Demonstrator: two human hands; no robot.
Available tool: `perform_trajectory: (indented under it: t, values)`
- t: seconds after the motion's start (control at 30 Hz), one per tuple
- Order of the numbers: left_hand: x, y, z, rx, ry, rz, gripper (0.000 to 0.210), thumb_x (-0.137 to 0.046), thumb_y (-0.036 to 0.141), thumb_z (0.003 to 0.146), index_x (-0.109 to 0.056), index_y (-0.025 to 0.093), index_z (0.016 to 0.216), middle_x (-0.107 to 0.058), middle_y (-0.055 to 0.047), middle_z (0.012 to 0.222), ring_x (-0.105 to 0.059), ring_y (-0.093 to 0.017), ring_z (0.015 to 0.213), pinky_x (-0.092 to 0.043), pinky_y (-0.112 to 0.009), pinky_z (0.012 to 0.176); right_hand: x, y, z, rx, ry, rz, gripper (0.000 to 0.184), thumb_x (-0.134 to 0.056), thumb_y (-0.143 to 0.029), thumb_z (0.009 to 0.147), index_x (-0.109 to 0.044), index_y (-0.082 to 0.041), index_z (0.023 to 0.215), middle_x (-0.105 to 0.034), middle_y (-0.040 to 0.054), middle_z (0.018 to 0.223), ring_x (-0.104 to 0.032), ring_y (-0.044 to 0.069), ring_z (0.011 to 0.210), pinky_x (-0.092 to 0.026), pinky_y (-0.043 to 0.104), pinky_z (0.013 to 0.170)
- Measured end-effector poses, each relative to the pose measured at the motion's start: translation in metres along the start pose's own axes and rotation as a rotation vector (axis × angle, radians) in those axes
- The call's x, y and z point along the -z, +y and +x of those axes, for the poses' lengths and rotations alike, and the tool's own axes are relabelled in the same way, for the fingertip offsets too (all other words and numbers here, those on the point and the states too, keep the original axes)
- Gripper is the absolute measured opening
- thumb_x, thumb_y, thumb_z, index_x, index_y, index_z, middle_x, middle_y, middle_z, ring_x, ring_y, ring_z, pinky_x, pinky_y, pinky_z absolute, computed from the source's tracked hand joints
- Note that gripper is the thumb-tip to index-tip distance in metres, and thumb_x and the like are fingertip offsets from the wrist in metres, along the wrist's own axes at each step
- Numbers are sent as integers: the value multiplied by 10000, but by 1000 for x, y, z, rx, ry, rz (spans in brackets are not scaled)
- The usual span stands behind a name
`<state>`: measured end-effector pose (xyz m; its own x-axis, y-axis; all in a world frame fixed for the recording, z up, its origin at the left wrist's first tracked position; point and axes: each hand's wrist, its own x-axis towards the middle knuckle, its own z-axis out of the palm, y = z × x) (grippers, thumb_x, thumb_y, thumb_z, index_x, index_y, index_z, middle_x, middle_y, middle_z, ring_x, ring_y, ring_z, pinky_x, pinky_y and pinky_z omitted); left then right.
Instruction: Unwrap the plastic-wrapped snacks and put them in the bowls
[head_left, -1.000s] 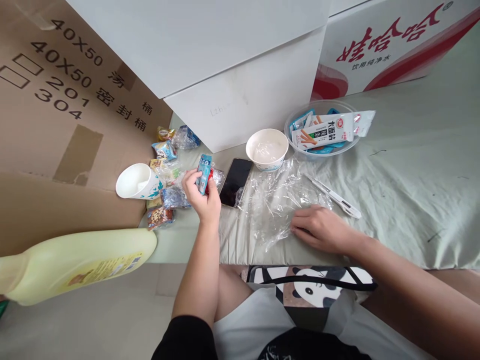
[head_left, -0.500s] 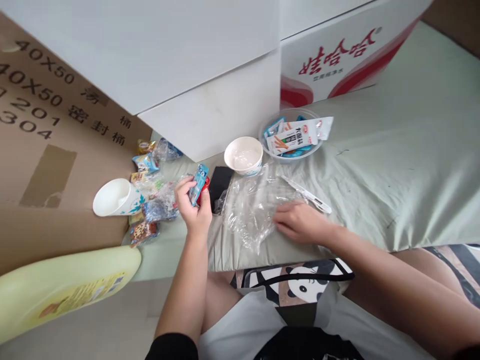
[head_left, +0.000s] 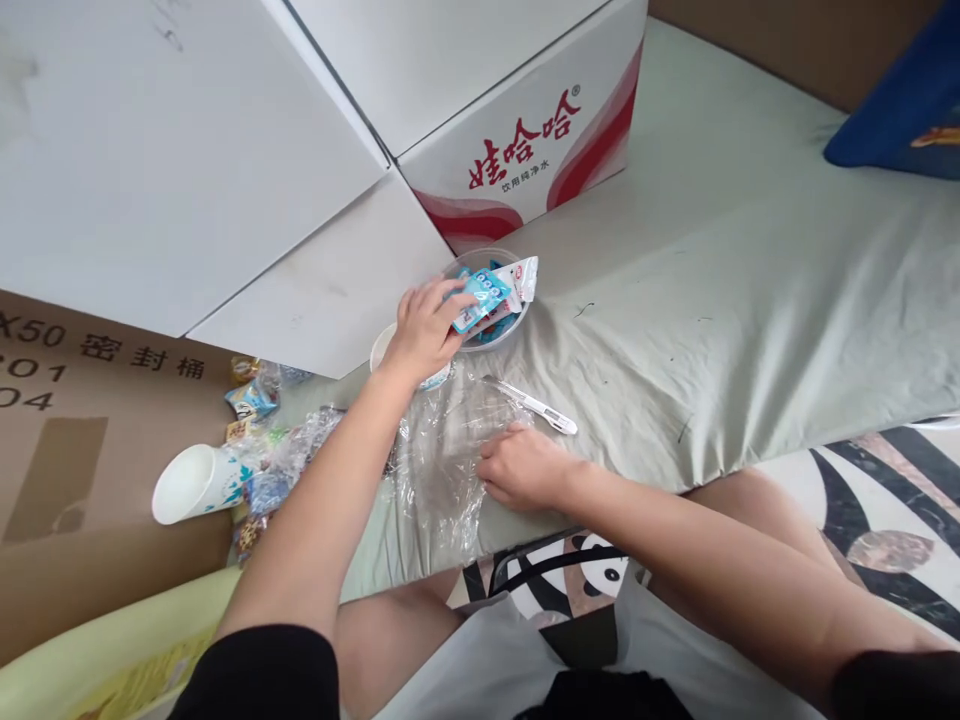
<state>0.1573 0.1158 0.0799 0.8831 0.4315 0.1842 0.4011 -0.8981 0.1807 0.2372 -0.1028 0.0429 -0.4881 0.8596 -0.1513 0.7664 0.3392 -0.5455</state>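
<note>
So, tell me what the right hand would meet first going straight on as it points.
The clear plastic film, spread just ahead of the right hand; its curled fingers may be touching the film's edge, though depth is unclear.

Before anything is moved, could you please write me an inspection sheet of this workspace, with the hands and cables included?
Surface: green cloth, wrinkled, with small dark marks.
Job's things: blue packet over the clear bowl of snack packets; crumpled clear plastic.
Clutter: slim white tool, wrapped snacks, paper cup; paper bowl partly hidden.
Hands: left hand has its fingers on the blue packet, grip unclear; right hand is curled at the plastic's edge.
Cables: nothing seen.
Surroundings: white boxes, brown box, yellowish bottle, blue object partly in view.
</note>
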Motion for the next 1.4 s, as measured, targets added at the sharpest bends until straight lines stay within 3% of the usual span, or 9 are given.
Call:
perform_trajectory:
  t: [0.2,0.43,0.53,0.63,0.8,0.87,1.07,1.27,1.4]
  values:
    - [11,-10,2,81,-214,-148,562,-576,292,845,-610,190,1397,-578,-116,1526,-548,-278,1413,-406,-433,1227,2,1,-1,-5,-3,21,313,-489,-218,997,-780,-123,1067,-776,137,1086,-731,285,1004,-438,404,879]
    - [8,-5,18,184,-156,-100,418,-540,355,944,-695,226,1310,-623,-110,1457,-561,-304,1388,-405,-522,1210,1,-1,2,-9,5,10,308,-501,-220,992,-780,-116,1072,-776,154,1083,-735,294,1011,-442,403,890]
    - [21,8,11,166,34,-122,451,-601,374,936,-658,229,1359,-609,-121,1457,-555,-311,1392,-392,-530,1222,3,1,1,-5,-3,13,308,-488,-221,1002,-773,-126,1072,-773,139,1088,-736,284,999,-450,402,887]
    - [47,36,-28,131,125,-338,468,-555,513,977,-657,197,1307,-697,-124,1289,-645,-278,1262,-497,-466,1143,9,2,-3,-2,31,28,323,-457,-236,1027,-761,-145,1084,-756,121,1114,-733,275,991,-464,395,863]
    - [59,93,-129,229,-304,-363,722,-804,518,768,-627,222,1403,-595,-134,1535,-587,-346,1398,-515,-464,1155,16,-1,-8,-35,147,49,330,-444,-276,1047,-749,-164,1104,-705,134,1174,-705,257,1004,-469,365,817]
    - [44,103,-163,398,-294,-304,494,-715,328,815,-698,228,1299,-640,-113,1491,-651,-319,1326,-553,-452,1105,16,-3,-10,-34,144,77,324,-454,-286,1048,-747,-172,1127,-699,129,1177,-700,249,985,-475,367,823]
    - [12,74,-203,722,41,-577,203,-555,215,814,-756,209,789,-813,-47,833,-771,-219,805,-630,-348,757,7,3,-19,15,301,-18,444,-779,-299,841,-703,-250,1275,-658,131,1381,-484,395,1412,-334,583,1145]
    - [23,38,-182,605,35,-948,203,-678,336,827,-745,192,951,-812,-79,918,-787,-232,870,-643,-382,843,12,27,-25,-118,511,90,176,-540,-185,909,-703,-208,972,-765,64,896,-718,228,857,-518,379,871]
    - [17,36,-199,402,-55,-877,623,-853,299,674,-691,239,1273,-781,-102,1217,-737,-280,1153,-584,-425,1032,19,34,-25,-221,709,208,138,-560,-274,906,-690,-243,942,-760,44,888,-714,217,806,-546,336,762]
